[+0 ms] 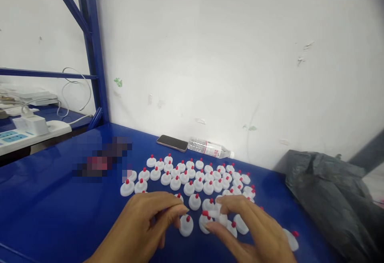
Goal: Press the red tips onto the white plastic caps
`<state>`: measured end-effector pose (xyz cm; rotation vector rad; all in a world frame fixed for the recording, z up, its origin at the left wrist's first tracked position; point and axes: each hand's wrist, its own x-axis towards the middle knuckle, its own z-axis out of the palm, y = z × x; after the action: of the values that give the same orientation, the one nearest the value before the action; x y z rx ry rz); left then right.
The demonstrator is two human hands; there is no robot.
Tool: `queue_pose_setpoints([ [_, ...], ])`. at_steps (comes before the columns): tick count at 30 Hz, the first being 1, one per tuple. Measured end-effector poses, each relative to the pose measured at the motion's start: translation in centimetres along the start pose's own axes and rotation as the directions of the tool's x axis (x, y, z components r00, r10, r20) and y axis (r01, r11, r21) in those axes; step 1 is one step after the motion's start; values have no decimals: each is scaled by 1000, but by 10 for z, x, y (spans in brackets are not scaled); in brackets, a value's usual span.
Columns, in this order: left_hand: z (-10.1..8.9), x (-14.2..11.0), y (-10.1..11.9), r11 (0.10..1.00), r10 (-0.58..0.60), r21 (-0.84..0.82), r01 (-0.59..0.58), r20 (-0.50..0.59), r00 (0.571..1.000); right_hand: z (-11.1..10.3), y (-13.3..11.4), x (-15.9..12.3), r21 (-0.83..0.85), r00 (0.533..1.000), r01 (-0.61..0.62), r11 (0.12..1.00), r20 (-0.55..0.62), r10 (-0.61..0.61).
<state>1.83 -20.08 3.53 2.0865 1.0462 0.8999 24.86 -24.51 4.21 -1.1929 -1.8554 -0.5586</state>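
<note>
Several white round caps with red tips (192, 175) stand in rows on the blue tabletop (45, 207). My left hand (147, 225) rests low at the near edge of the rows, fingers curled and pinched together beside a cap (186, 225). My right hand (252, 231) reaches in from the right, thumb and forefinger closed on a white cap (216, 214) above the front row. One more cap (292, 239) lies apart on the right.
A phone (172, 142) and a lying water bottle (210, 148) sit against the white wall. A dark plastic bag (333, 199) fills the right side. A blue shelf post (93, 51) and a power strip (30, 133) stand at left.
</note>
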Motion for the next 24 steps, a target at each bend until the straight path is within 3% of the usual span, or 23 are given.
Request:
queue_pose_setpoints([
  [4, 1, 0, 0, 998, -19, -56, 17, -33, 999, 0, 2, -4, 43, 992, 40, 998, 122, -45],
  [14, -1, 3, 4, 995, -48, -91, 42, -65, 997, 3, 6, -9, 68, 994, 25, 997, 103, -32],
  [19, 3, -3, 1, 997, 63, 49, -56, -146, 987, 0, 5, -6, 109, 993, 13, 994, 119, -26],
  [24, 23, -7, -4, 973, 226, 81, -215, -167, 960, 3, 2, -7, 155, 990, 78, 985, 108, -96],
])
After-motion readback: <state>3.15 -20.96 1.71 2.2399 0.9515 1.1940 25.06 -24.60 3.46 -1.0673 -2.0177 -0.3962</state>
